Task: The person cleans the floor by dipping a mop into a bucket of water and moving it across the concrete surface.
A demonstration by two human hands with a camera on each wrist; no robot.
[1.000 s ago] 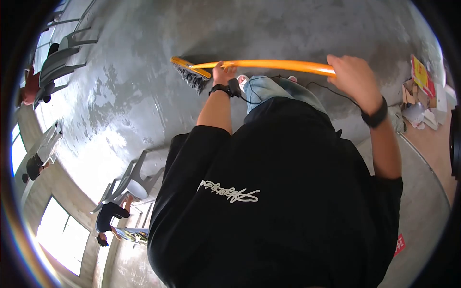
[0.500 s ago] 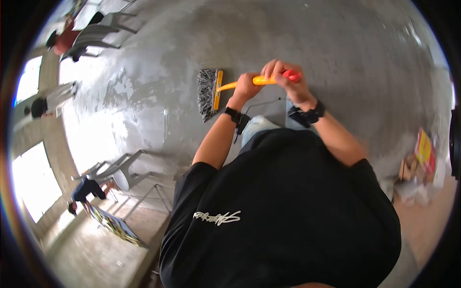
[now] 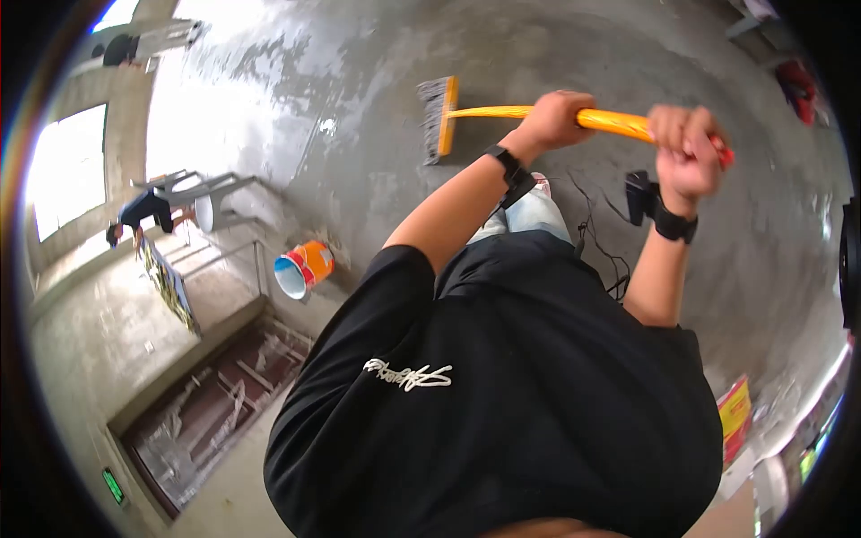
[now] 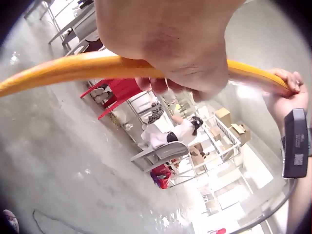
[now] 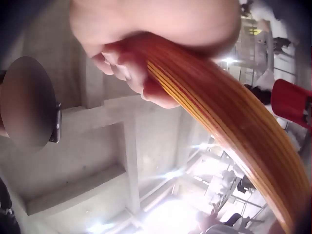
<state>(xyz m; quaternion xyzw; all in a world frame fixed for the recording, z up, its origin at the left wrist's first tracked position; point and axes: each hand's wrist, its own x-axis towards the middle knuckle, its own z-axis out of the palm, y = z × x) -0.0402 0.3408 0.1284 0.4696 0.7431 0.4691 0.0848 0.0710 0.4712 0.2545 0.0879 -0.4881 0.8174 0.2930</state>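
Broom: runs across the upper middle of the head view, from the broom head left of the upper centre to a red end cap at upper right; grey bristles face left from a yellow bar, low against the floor, though contact cannot be told.
Pole: yellow-orange, slightly bowed in the head view, more strongly curved in both wrist views.
Left hand: fingers wrapped round the pole partway along, upper centre.
Right hand: fingers closed around the pole just beside the red cap, upper right; both hands grip, well apart from each other.
Wrists: a dark band on each, the right one carrying a boxy device.
Cable: black, looping on the floor right of the jeans.
Bucket: orange and red, left of centre.
Far left: a person bending beside grey chairs.
Lower right edge: a yellow-and-red package.
Left wrist view: a red chair and a seated person in white.
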